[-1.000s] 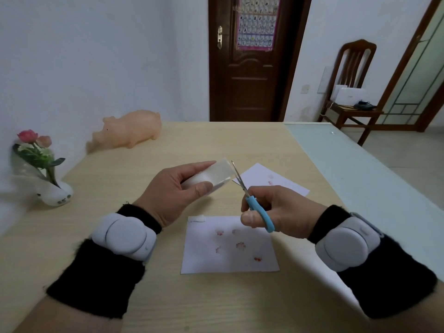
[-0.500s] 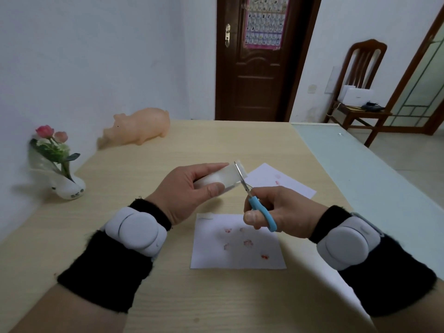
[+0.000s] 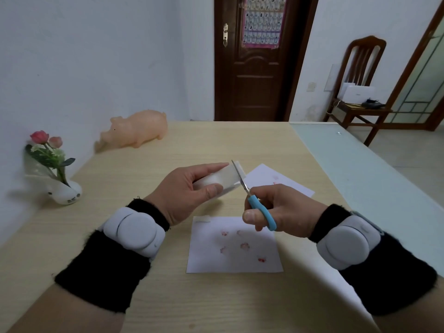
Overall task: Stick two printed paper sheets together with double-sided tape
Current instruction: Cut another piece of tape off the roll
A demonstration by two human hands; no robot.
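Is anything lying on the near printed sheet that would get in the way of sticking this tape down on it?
Nothing visible does. The near sheet lies flat, with only a small tape piece at its far left corner. The right hand, holding the scissors, hides its far right corner.

White walls, dark door, chair

Blue-handled scissors, white tape roll, white sheet with red prints, peach pig, pale wood-grain table
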